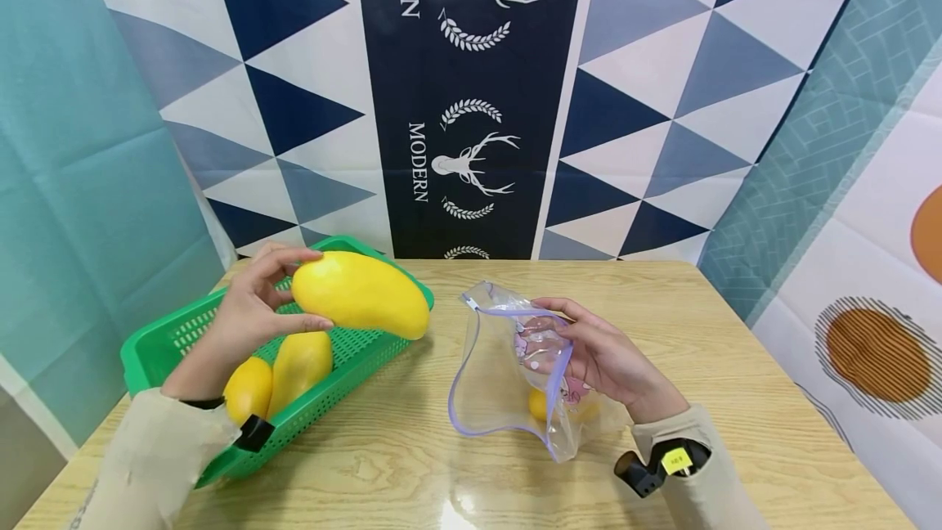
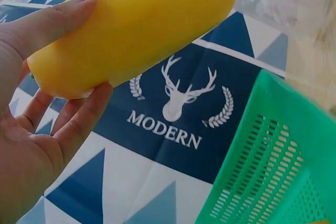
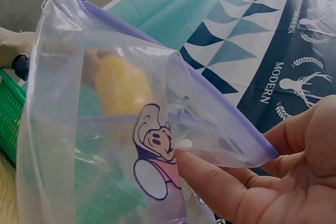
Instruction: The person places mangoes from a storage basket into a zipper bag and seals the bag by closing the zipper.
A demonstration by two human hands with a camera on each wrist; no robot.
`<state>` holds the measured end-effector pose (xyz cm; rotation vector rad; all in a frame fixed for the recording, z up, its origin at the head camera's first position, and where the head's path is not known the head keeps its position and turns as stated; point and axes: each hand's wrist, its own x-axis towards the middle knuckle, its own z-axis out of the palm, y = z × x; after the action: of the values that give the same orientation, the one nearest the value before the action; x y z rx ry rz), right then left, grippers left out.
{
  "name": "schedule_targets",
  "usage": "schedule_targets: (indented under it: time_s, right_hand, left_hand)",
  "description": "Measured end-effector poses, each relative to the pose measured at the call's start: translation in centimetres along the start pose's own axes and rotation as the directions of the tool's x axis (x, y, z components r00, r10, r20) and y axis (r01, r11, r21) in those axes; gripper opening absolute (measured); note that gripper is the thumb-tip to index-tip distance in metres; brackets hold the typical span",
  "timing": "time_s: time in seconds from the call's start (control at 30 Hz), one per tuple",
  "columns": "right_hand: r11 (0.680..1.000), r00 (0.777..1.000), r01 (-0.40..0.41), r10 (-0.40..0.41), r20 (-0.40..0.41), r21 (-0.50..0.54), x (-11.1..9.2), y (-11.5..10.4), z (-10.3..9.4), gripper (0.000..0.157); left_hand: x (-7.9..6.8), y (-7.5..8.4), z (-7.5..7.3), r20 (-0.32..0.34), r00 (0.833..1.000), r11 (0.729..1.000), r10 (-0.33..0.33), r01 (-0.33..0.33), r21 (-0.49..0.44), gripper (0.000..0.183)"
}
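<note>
A yellow mango [image 1: 361, 294] is gripped at its thick end by my left hand [image 1: 253, 313], thumb on one side and fingers on the other. It is held above the right part of a green basket [image 1: 353, 379], its narrow end toward the bag. In the left wrist view the mango [image 2: 136, 32] looks smooth and whole. My right hand [image 1: 607, 354] pinches the rim of a clear zip bag [image 1: 500, 366] with purple edging; its mouth gapes toward the left. A cartoon print [image 3: 157, 150] shows on the bag in the right wrist view. Something yellow [image 1: 539, 404] is inside the bag.
Two more mangoes [image 1: 302, 366] lie in the near part of the basket. Basket and bag are on a wooden table [image 1: 383, 464]. Behind it hangs a patterned cloth [image 1: 471, 227] with triangles and deer heads.
</note>
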<state>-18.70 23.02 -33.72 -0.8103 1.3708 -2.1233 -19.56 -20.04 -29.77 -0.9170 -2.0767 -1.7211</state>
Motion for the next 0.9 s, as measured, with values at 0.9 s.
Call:
schedule_targets:
  time_s: [0.9]
  right_hand:
    - [1.0, 1.0, -0.004, 0.004, 0.007, 0.008, -0.1, -0.1, -0.1, 0.045]
  left_hand:
    - [-1.3, 1.3, 3.4, 0.018, 0.999, 0.993, 0.04, -0.038, -0.109, 0.067]
